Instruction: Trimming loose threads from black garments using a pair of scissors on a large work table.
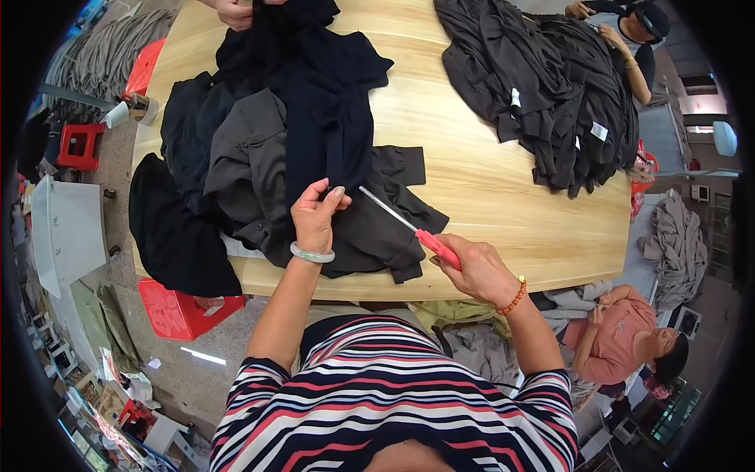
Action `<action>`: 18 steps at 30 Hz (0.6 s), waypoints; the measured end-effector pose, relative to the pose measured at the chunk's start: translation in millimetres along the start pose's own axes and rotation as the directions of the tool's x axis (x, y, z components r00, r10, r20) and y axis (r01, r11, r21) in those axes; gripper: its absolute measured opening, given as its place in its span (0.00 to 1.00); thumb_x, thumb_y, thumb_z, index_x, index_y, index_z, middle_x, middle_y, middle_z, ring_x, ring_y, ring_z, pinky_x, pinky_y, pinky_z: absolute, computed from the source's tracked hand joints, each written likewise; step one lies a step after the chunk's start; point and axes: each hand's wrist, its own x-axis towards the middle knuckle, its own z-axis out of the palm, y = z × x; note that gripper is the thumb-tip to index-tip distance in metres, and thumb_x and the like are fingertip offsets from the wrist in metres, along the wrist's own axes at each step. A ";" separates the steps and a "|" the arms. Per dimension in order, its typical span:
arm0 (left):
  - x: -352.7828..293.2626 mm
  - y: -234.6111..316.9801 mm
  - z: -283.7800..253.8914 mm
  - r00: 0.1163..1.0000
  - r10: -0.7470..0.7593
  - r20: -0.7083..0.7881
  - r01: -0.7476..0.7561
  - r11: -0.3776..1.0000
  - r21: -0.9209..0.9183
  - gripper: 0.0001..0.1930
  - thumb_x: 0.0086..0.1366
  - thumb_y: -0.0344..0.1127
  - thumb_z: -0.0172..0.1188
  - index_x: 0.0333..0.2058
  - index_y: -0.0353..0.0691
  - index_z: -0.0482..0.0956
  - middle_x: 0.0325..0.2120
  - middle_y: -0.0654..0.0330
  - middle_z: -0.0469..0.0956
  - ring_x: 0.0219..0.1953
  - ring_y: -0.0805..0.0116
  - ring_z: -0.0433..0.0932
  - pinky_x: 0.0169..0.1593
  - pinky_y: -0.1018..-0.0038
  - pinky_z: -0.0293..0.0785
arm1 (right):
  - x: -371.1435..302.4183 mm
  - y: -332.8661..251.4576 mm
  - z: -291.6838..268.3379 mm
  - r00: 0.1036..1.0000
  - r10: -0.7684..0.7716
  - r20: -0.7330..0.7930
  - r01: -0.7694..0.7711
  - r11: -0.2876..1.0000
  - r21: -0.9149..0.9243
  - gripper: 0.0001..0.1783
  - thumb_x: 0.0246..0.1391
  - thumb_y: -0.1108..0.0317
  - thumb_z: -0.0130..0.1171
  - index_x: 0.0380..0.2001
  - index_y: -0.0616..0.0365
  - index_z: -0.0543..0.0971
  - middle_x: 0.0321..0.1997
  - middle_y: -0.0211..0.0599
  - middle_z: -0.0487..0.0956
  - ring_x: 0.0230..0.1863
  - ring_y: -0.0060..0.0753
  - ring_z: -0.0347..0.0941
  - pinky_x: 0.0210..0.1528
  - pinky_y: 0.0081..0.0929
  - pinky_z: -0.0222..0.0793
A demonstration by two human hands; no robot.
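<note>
My left hand (pixel 316 219), with a pale bangle at the wrist, has thumb and fingers closed at the lower edge of a dark navy knit garment (pixel 329 118). My right hand (pixel 481 271) is wrapped round the red handle of a slim tool with a thin metal shaft (pixel 389 210). That shaft points up and left, its tip just right of my left fingertips and apart from them. What kind of tip it has is too small to tell. Beneath the navy knit lies a dark grey buttoned garment (pixel 255 169), its sleeve and hem spread to the right.
A black garment (pixel 173 228) hangs over the table's (pixel 409 102) left edge above a red stool (pixel 185 308). More dark garments (pixel 543 94) are heaped at the far right, beside a co-worker. Another person's hand (pixel 234 13) is at the far left edge. Someone in pink (pixel 621 334) sits at right.
</note>
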 end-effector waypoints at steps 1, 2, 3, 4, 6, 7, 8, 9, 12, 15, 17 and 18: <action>-0.8 0.7 -1.3 0.999 0.027 0.017 -0.027 0.999 0.044 0.12 0.58 0.22 0.63 0.41 0.33 0.76 0.26 0.60 0.80 0.29 0.71 0.81 0.36 0.79 0.77 | 0.9 -2.0 -1.4 1.000 -0.011 0.010 0.011 1.000 0.002 0.17 0.54 0.63 0.57 0.46 0.55 0.74 0.34 0.49 0.79 0.36 0.55 0.75 0.39 0.41 0.70; -1.2 1.1 -3.0 1.000 0.026 0.015 -0.027 0.999 0.042 0.12 0.58 0.22 0.63 0.41 0.33 0.76 0.26 0.60 0.80 0.29 0.71 0.81 0.36 0.79 0.77 | 1.7 -4.2 -2.8 1.000 -0.022 0.019 0.021 1.000 0.003 0.17 0.54 0.63 0.57 0.46 0.56 0.74 0.33 0.49 0.79 0.36 0.55 0.75 0.39 0.41 0.70; -1.3 1.7 -5.0 0.996 0.059 0.066 -0.064 0.995 0.073 0.10 0.58 0.20 0.62 0.40 0.33 0.76 0.29 0.59 0.79 0.30 0.70 0.80 0.37 0.77 0.78 | 2.7 -6.7 -4.7 1.000 -0.023 0.021 0.023 1.000 0.002 0.17 0.54 0.63 0.57 0.46 0.56 0.74 0.33 0.49 0.79 0.36 0.55 0.75 0.39 0.41 0.70; -1.1 1.7 -6.5 0.989 0.089 0.117 -0.101 0.989 0.103 0.10 0.58 0.18 0.60 0.39 0.32 0.77 0.31 0.59 0.78 0.31 0.68 0.80 0.39 0.75 0.80 | 3.6 -9.4 -6.7 0.999 -0.026 0.031 0.026 1.000 -0.003 0.17 0.55 0.63 0.57 0.46 0.56 0.74 0.33 0.50 0.79 0.36 0.55 0.75 0.38 0.41 0.70; 1.5 0.1 -7.5 0.975 0.163 0.154 -0.181 0.976 0.118 0.09 0.57 0.16 0.60 0.37 0.30 0.77 0.33 0.58 0.76 0.32 0.68 0.80 0.40 0.74 0.81 | 5.3 -10.6 -9.0 0.999 -0.028 0.044 0.028 1.000 -0.009 0.16 0.55 0.62 0.57 0.46 0.56 0.74 0.33 0.50 0.79 0.36 0.55 0.75 0.38 0.41 0.70; 3.5 -1.1 -8.1 0.953 0.234 0.193 -0.261 0.957 0.130 0.08 0.56 0.14 0.59 0.35 0.28 0.77 0.34 0.57 0.75 0.32 0.68 0.80 0.42 0.73 0.81 | 5.8 -10.2 -10.0 0.997 -0.053 0.058 0.055 0.998 -0.026 0.16 0.55 0.62 0.58 0.45 0.56 0.74 0.30 0.50 0.79 0.33 0.55 0.75 0.36 0.41 0.70; 6.3 -2.6 -10.8 0.954 0.232 0.191 -0.258 0.957 0.129 0.08 0.56 0.14 0.59 0.35 0.28 0.77 0.34 0.57 0.75 0.32 0.68 0.80 0.42 0.73 0.81 | 6.1 -9.9 -11.0 0.994 -0.078 0.073 0.081 0.996 -0.041 0.16 0.54 0.62 0.58 0.44 0.56 0.75 0.28 0.49 0.78 0.31 0.55 0.74 0.34 0.41 0.69; 10.0 -3.2 -15.8 0.949 0.251 0.188 -0.284 0.943 0.174 0.07 0.56 0.13 0.58 0.34 0.26 0.77 0.35 0.58 0.74 0.32 0.68 0.80 0.41 0.74 0.81 | 6.6 -11.1 -13.1 0.994 -0.078 0.076 0.081 0.996 -0.041 0.16 0.54 0.62 0.58 0.44 0.56 0.75 0.28 0.49 0.78 0.31 0.55 0.74 0.34 0.41 0.69; 12.2 -0.7 -23.4 0.930 0.308 0.203 -0.351 0.906 0.237 0.07 0.55 0.12 0.57 0.33 0.25 0.77 0.35 0.58 0.74 0.32 0.70 0.80 0.39 0.78 0.79 | 6.2 -18.4 -22.6 0.992 -0.041 0.120 0.056 0.991 -0.124 0.15 0.54 0.61 0.58 0.43 0.56 0.75 0.24 0.49 0.78 0.29 0.55 0.74 0.32 0.41 0.69; 10.0 8.1 -18.7 0.921 0.305 0.242 -0.381 0.830 0.407 0.06 0.54 0.13 0.57 0.31 0.26 0.77 0.32 0.58 0.76 0.31 0.72 0.79 0.37 0.80 0.77 | 7.5 -21.1 -24.9 0.988 -0.034 0.149 0.054 0.990 -0.130 0.14 0.54 0.60 0.57 0.41 0.56 0.75 0.22 0.49 0.77 0.27 0.55 0.74 0.31 0.42 0.68; 8.4 10.6 -13.0 0.902 0.351 0.249 -0.431 0.733 0.527 0.07 0.51 0.14 0.57 0.29 0.27 0.77 0.29 0.57 0.77 0.30 0.72 0.79 0.36 0.80 0.75 | 8.4 -22.0 -23.7 0.988 -0.057 0.147 0.077 0.988 -0.137 0.13 0.54 0.61 0.58 0.40 0.56 0.76 0.22 0.50 0.77 0.27 0.54 0.74 0.31 0.42 0.69; 6.9 13.3 -9.4 0.903 0.350 0.248 -0.429 0.733 0.528 0.07 0.51 0.14 0.57 0.29 0.27 0.77 0.29 0.57 0.77 0.30 0.72 0.79 0.36 0.80 0.75 | 10.0 -24.1 -24.3 0.987 -0.057 0.149 0.077 0.988 -0.137 0.13 0.54 0.61 0.58 0.40 0.56 0.76 0.22 0.50 0.77 0.27 0.54 0.74 0.31 0.42 0.69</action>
